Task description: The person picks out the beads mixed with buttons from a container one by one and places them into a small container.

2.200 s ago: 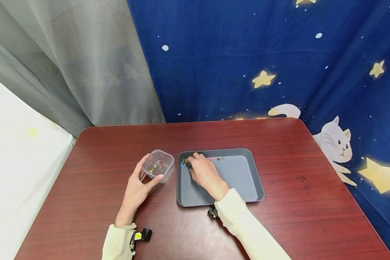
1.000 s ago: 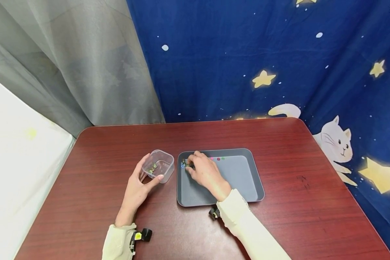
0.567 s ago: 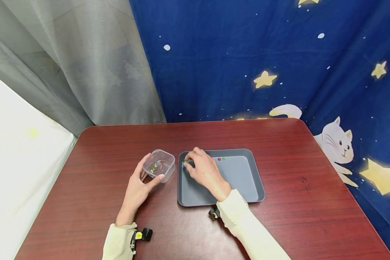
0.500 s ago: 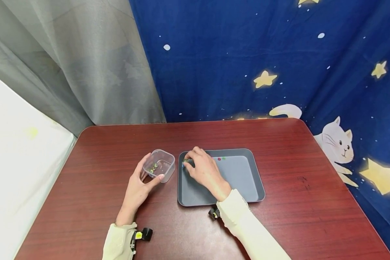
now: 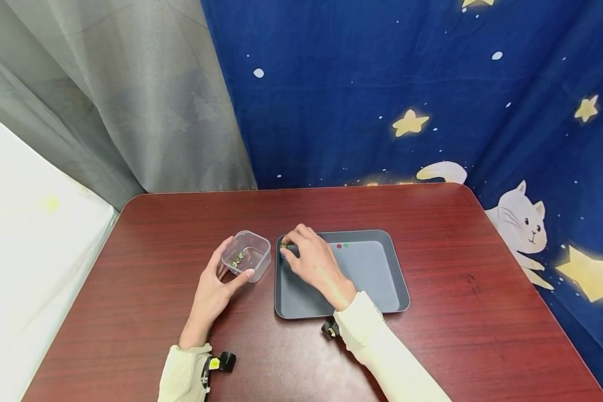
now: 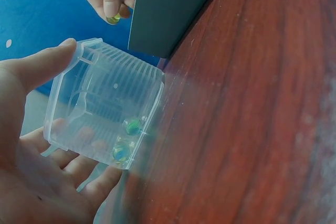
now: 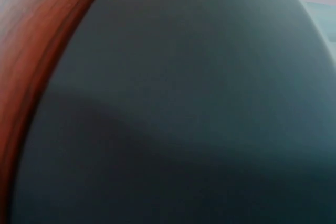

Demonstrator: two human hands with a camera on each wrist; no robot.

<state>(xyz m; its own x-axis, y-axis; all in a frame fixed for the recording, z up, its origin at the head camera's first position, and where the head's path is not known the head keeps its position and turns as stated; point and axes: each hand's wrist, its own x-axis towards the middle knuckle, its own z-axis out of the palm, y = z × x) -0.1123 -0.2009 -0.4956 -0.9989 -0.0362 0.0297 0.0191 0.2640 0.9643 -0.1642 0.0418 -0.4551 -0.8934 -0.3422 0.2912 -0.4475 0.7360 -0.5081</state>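
Note:
My left hand (image 5: 215,298) grips a clear plastic container (image 5: 261,270), thumb on the near side and fingers round the far side. Inside lie a few glass marbles (image 6: 133,126) with green, yellow and blue swirls. Over the left end of a dark grey tray (image 5: 341,290), my right hand (image 5: 315,262) pinches a yellow-green marble (image 6: 113,20) between thumb and fingertips. A bluish piece (image 5: 283,257) shows just below those fingers in the tray. The right wrist view holds only the tray's blurred wall (image 7: 173,93) and some table.
Small red (image 5: 339,246) and green (image 5: 345,245) round pieces lie along the tray's far side. The tray and container stand side by side on a reddish-brown wooden table (image 5: 457,268). Grey and blue curtains (image 5: 331,100) hang behind its far edge.
My right hand, earlier lower among the marbles at the tray's left end, has shifted slightly left and away with a marble pinched. The left hand and container have stayed put.

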